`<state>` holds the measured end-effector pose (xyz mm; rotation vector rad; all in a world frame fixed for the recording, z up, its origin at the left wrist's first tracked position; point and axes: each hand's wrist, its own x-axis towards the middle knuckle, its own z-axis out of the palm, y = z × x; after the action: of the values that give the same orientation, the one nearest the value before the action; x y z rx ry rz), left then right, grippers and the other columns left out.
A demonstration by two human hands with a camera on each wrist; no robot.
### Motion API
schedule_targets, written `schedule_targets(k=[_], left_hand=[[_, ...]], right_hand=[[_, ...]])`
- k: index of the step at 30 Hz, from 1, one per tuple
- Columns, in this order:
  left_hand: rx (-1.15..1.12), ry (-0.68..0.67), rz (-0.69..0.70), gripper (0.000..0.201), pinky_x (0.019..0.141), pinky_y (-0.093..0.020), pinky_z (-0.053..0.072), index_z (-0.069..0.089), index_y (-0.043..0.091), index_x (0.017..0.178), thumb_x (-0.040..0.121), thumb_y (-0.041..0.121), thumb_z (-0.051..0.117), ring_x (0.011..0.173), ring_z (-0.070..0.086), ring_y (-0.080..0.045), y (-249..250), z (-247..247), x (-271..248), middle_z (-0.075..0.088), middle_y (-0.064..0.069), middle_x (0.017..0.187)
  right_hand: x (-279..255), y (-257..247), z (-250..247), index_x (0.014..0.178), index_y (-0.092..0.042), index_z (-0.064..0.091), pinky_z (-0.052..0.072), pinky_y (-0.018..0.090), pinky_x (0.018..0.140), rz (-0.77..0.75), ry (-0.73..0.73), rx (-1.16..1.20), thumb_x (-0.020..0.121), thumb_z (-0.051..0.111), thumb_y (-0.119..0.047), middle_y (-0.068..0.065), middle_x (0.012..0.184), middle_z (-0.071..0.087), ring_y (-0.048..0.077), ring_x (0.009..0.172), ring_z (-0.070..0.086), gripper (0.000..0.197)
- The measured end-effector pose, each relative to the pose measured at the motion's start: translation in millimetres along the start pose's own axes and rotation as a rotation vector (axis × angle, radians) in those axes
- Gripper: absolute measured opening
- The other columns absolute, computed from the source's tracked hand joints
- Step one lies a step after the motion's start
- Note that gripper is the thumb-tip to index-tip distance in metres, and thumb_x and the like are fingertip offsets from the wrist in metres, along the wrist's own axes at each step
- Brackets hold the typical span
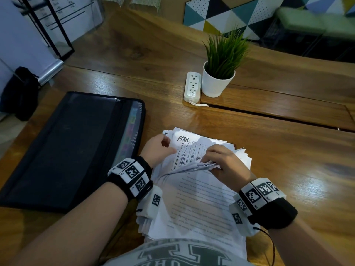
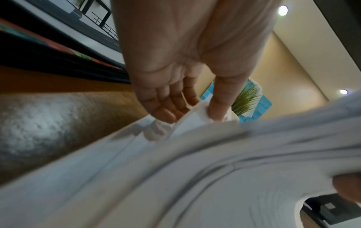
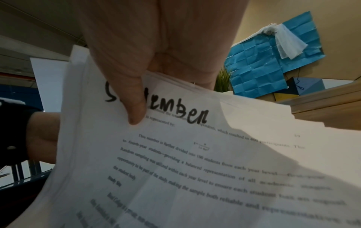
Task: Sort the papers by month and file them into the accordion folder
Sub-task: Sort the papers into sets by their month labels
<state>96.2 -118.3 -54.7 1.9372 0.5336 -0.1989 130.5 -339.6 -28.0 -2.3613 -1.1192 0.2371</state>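
Note:
A thick stack of white papers (image 1: 197, 204) lies on the wooden table in front of me. My right hand (image 1: 221, 160) grips a bundle of sheets folded back toward me; in the right wrist view its thumb presses a page marked September (image 3: 175, 111). Under the lifted bundle shows a sheet headed APRIL (image 1: 184, 140). My left hand (image 1: 159, 148) pinches the far left corner of the papers (image 2: 195, 117) between thumb and fingers. The black accordion folder (image 1: 73, 148) lies flat to the left, with coloured tabs (image 1: 130, 127) showing through its right side.
A white power strip (image 1: 192, 86) and a potted green plant (image 1: 221, 73) stand at the back of the table. A slot in the tabletop (image 1: 269, 116) runs right of them. Bare wood lies to the right of the papers. A dark bag (image 1: 21, 93) sits on the floor at left.

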Motion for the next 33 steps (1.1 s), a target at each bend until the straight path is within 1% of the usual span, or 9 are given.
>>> schedule_targets(k=[4, 9, 14, 19, 22, 24, 27, 31, 33], left_hand=[[-0.291, -0.017, 0.007, 0.023, 0.081, -0.037, 0.053, 0.056, 0.016, 0.092, 0.082, -0.001, 0.067, 0.091, 0.065, -0.029, 4, -7, -9, 0.067, -0.020, 0.096], [-0.343, -0.051, 0.040, 0.035, 0.074, -0.024, 0.052, 0.061, 0.018, 0.096, 0.072, -0.003, 0.076, 0.073, 0.064, -0.016, 8, -7, -14, 0.067, -0.008, 0.077], [-0.328, -0.123, 0.044, 0.037, 0.080, -0.027, 0.057, 0.067, 0.007, 0.105, 0.070, 0.001, 0.079, 0.088, 0.069, -0.017, 8, -6, -17, 0.073, -0.007, 0.096], [-0.394, -0.099, -0.004, 0.021, 0.058, -0.016, 0.053, 0.068, -0.003, 0.102, 0.081, 0.003, 0.069, 0.071, 0.070, -0.006, 0, -8, -16, 0.073, -0.008, 0.091], [-0.367, -0.085, -0.036, 0.020, 0.059, -0.019, 0.055, 0.067, -0.002, 0.106, 0.087, 0.004, 0.063, 0.076, 0.070, -0.011, -6, -9, -12, 0.071, -0.012, 0.099], [-0.324, -0.077, -0.042, 0.020, 0.066, -0.021, 0.057, 0.066, -0.001, 0.107, 0.088, 0.001, 0.061, 0.085, 0.068, -0.017, -8, -9, -10, 0.070, -0.014, 0.103], [-0.342, -0.093, -0.029, 0.021, 0.065, -0.022, 0.058, 0.067, -0.001, 0.104, 0.083, -0.004, 0.064, 0.088, 0.069, -0.022, -7, -11, -11, 0.071, -0.013, 0.099], [-0.366, -0.165, -0.023, 0.026, 0.064, -0.023, 0.056, 0.068, 0.002, 0.100, 0.075, -0.005, 0.072, 0.080, 0.071, -0.016, -1, -12, -16, 0.074, -0.008, 0.093], [-0.368, -0.180, -0.018, 0.027, 0.066, -0.024, 0.056, 0.069, 0.000, 0.099, 0.072, -0.006, 0.074, 0.079, 0.071, -0.014, 1, -11, -17, 0.074, -0.007, 0.091]], right_hand=[[-2, -2, -1, 0.081, -0.010, 0.067, 0.043, 0.034, 0.089, 0.078, 0.015, 0.016, 0.071, 0.072, 0.003, 0.015, 0.127, 0.052, 0.032, 0.117, 0.049, 0.017], [5, -2, -2, 0.081, -0.014, 0.063, 0.031, 0.040, 0.104, -0.005, 0.038, 0.054, 0.070, 0.072, 0.005, 0.016, 0.138, 0.045, 0.026, 0.132, 0.032, 0.024], [7, 0, -2, 0.088, -0.025, 0.059, 0.039, 0.050, 0.100, -0.056, 0.036, 0.101, 0.071, 0.069, -0.001, 0.012, 0.131, 0.054, 0.028, 0.129, 0.042, 0.030], [0, -1, -2, 0.080, -0.012, 0.065, 0.049, 0.046, 0.085, -0.086, 0.035, 0.004, 0.070, 0.062, -0.005, 0.004, 0.097, 0.070, 0.027, 0.098, 0.064, 0.012], [-5, 1, 0, 0.083, -0.017, 0.066, 0.038, 0.044, 0.099, -0.017, 0.015, 0.007, 0.075, 0.065, -0.007, -0.007, 0.085, 0.068, 0.012, 0.083, 0.062, 0.013], [-7, -1, 0, 0.086, -0.017, 0.065, 0.038, 0.039, 0.097, -0.008, 0.048, 0.017, 0.074, 0.065, -0.007, -0.007, 0.083, 0.067, 0.010, 0.079, 0.059, 0.016], [-4, -9, -5, 0.110, -0.017, 0.055, 0.043, 0.029, 0.074, 0.079, 0.068, 0.096, 0.077, 0.066, -0.004, -0.004, 0.083, 0.060, 0.019, 0.079, 0.056, 0.037], [4, -11, -10, 0.146, -0.020, 0.015, 0.044, 0.027, 0.085, 0.244, -0.087, 0.059, 0.083, 0.066, -0.012, -0.007, 0.094, 0.050, 0.011, 0.087, 0.050, 0.081], [6, -9, -9, 0.145, -0.019, 0.023, 0.045, 0.031, 0.088, 0.221, -0.083, 0.022, 0.084, 0.065, -0.013, -0.003, 0.096, 0.054, 0.013, 0.089, 0.051, 0.074]])
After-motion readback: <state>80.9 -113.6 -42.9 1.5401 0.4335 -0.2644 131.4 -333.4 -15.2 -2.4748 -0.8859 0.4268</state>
